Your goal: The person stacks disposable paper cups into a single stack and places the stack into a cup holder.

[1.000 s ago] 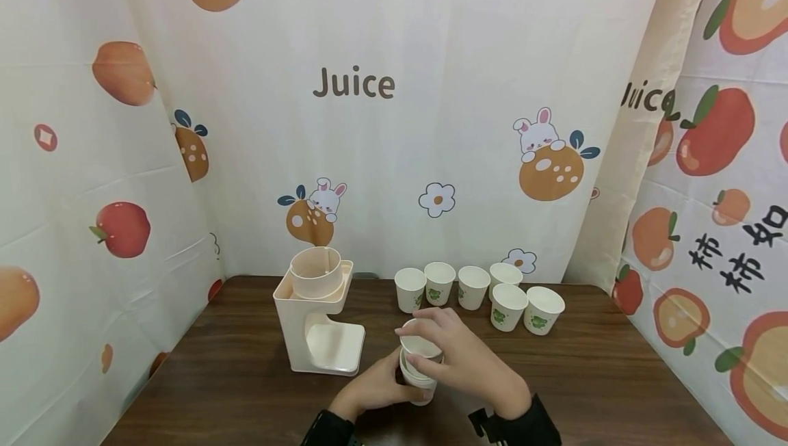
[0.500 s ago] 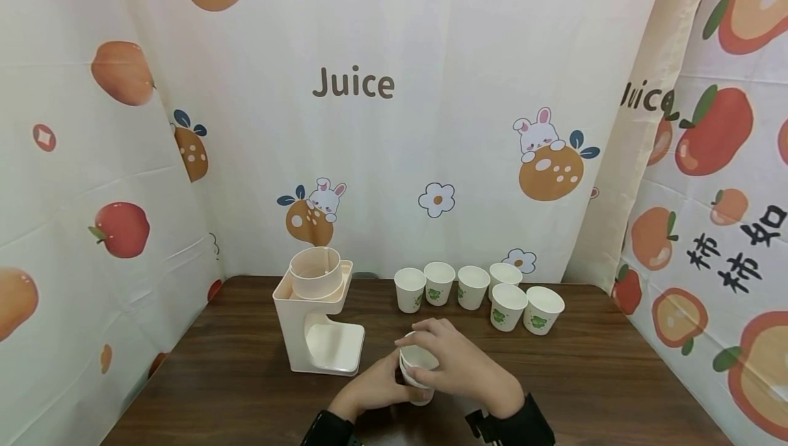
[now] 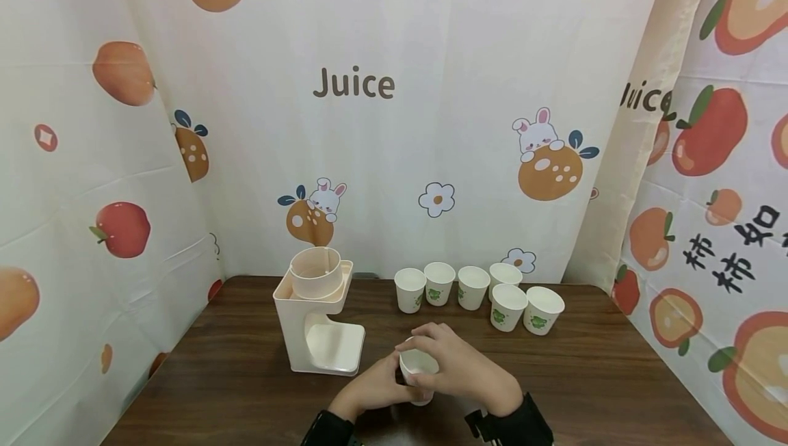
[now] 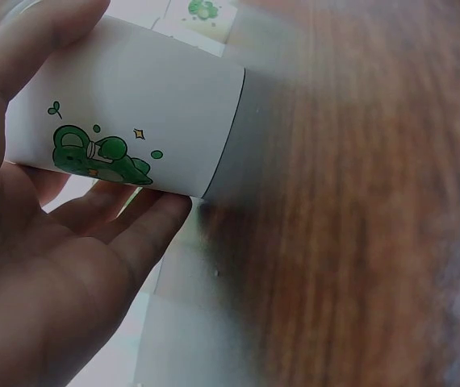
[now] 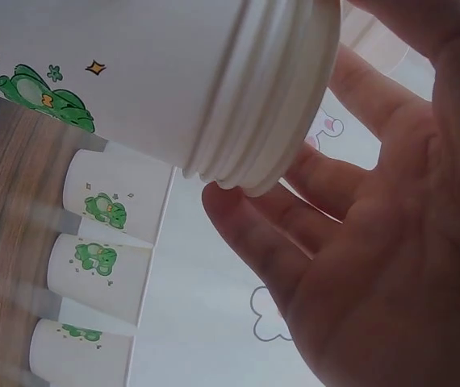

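A nested stack of white paper cups (image 3: 419, 362) stands upright near the front of the table. My left hand (image 3: 374, 387) grips the stack low down from the left, and in the left wrist view its fingers and thumb wrap the outer cup, which bears a green cartoon print. From the right, my right hand (image 3: 463, 369) holds the top of the stack between thumb and fingers. Several rims (image 5: 270, 97) show tightly layered in the right wrist view, with fingertips touching just below them. The inside of the top cup looks white and bare.
Behind the hands, several single paper cups (image 3: 473, 289) stand upright, with a front pair including one cup (image 3: 544, 310) farther right. A cream-coloured dispenser-like machine (image 3: 308, 316) with a round top container stands at left. A printed curtain (image 3: 394, 138) borders the brown wooden table (image 3: 591, 377).
My right hand has lowered a paper cup, which stuck up above the stack a second ago, down into it. The left hand has stayed in place.
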The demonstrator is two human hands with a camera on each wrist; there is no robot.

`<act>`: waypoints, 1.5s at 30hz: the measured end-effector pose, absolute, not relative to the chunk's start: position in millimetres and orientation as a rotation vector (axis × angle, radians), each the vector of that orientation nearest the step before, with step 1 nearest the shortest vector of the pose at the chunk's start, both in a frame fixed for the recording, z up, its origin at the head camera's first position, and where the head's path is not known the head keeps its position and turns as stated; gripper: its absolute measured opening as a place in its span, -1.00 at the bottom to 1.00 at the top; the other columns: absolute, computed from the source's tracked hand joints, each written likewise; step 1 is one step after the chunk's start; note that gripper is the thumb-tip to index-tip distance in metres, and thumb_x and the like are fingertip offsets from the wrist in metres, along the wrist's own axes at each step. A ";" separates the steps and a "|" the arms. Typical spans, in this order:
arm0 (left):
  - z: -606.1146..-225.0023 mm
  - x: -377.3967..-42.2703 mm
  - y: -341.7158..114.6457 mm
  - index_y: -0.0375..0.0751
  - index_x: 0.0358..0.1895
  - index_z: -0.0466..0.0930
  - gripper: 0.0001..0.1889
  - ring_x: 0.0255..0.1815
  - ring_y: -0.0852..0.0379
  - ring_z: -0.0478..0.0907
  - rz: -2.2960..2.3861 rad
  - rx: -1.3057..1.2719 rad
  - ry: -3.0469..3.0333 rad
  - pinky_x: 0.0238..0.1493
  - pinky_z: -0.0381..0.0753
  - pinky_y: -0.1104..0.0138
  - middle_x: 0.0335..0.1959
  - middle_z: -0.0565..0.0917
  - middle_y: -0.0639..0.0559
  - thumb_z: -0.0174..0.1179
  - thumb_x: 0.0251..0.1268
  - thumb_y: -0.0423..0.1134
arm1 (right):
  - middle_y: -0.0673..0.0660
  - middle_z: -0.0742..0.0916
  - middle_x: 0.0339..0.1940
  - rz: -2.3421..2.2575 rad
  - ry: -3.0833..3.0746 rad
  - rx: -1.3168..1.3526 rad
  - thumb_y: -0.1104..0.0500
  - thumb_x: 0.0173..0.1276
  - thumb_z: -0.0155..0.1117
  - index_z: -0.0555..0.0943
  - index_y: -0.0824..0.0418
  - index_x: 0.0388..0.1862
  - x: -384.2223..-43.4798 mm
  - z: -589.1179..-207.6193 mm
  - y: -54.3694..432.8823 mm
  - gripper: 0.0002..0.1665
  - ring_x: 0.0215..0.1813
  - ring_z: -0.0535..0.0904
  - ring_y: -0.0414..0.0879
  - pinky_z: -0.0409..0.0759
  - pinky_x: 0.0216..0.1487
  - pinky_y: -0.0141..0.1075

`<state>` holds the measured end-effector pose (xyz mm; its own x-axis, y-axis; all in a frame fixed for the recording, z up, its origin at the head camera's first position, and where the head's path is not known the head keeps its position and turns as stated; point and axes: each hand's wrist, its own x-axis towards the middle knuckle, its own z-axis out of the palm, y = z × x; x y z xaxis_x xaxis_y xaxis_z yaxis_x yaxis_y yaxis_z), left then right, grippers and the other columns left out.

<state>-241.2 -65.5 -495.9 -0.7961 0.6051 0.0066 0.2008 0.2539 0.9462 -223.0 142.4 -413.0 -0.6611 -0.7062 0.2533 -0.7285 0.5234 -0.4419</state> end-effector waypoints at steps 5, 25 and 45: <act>-495.7 -242.9 -65.7 -0.17 0.43 0.31 -0.25 0.11 0.18 0.51 1.568 0.758 2.151 0.11 0.47 0.19 0.11 0.61 0.08 0.40 0.25 0.01 | 0.15 0.58 0.23 0.834 -2.721 1.276 -0.03 0.38 0.40 0.63 0.00 0.22 -224.1 -412.5 143.1 -0.55 0.29 0.43 0.16 0.51 0.16 -0.01; -493.1 -241.1 -62.6 0.05 0.54 0.14 -0.11 0.17 0.12 0.50 1.627 0.773 2.174 0.15 0.44 0.09 0.16 0.55 0.14 0.46 0.18 -0.11 | 0.02 0.59 0.20 0.881 -2.761 1.026 -0.20 0.49 0.20 0.60 0.01 0.24 -235.4 -412.2 168.1 -0.52 0.25 0.46 0.05 0.48 0.17 0.08; -498.0 -241.5 -60.8 0.03 0.51 0.20 -0.11 0.24 0.07 0.46 1.616 0.737 2.212 0.24 0.33 -0.08 0.18 0.55 0.19 0.50 0.12 -0.07 | 0.12 0.64 0.14 0.820 -2.716 0.737 0.05 0.47 0.29 0.62 0.15 0.21 -253.1 -423.9 207.1 -0.60 0.23 0.49 0.16 0.46 0.17 0.12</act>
<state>-241.5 -60.8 -498.0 -0.8220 0.5668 0.0553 0.2251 0.2343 0.9458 -253.1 207.1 -423.9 -0.8527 -0.4025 0.3329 -0.5195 0.7200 -0.4601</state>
